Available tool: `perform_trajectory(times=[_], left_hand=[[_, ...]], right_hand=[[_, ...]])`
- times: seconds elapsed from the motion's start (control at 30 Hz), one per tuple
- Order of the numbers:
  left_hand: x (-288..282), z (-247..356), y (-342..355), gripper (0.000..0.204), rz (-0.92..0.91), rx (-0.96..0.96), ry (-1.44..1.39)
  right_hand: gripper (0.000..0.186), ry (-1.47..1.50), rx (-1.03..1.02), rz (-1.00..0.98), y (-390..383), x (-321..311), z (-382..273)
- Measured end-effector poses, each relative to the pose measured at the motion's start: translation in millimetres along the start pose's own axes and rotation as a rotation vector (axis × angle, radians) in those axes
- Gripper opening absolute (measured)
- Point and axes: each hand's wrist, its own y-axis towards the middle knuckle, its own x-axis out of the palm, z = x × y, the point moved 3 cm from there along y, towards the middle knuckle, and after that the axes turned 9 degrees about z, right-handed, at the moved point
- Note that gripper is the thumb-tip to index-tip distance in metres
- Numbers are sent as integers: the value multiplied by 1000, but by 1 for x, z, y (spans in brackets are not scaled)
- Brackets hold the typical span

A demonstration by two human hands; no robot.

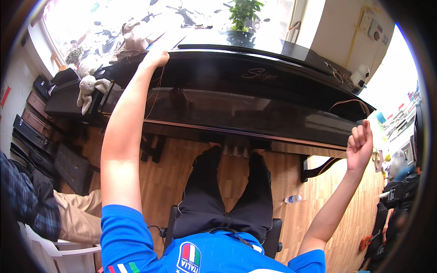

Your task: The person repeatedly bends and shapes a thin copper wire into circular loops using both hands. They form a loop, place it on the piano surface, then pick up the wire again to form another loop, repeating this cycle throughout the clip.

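- Underfoot, wood-patterned floor [300, 223].
- Across the middle of the view, glossy black piano [255, 107], stretching from left grip [157, 58] to right grip [359, 144].
- At lower left, seated person in beige trousers [77, 214].
- By the far edge of the piano's top, leafy potted plant [243, 13].
- Near the piano's left end, pale long-eared plush toy [87, 85].
- At the piano's upper edge, toward its left end, left grip: folded into a fist; cannot tell whether pinching anything.
- Just beside the piano's right end, right grip: fingers curled inward, palm side showing; cannot tell whether pinching the brown cord [364, 105] close above.
- On the floor, clear bottle [292, 199], lying on its side.
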Motion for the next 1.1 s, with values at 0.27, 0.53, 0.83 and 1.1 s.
perform_trajectory(times=[0.27,0.53,0.83,1.1], left_hand=[[-2,1,-9,33,5,-81,-241],[-59,19,-21,37,760,-142,-130],[-55,243,-114,59,-105,419,-988],[45,259,-175,30,-661,105,-1586]], right_hand=[[27,-291,-32,-3,-26,15,32],[25,-508,-53,-125,-48,50,33],[28,-716,58,-430,-26,121,71],[28,-489,202,-289,29,100,104]])
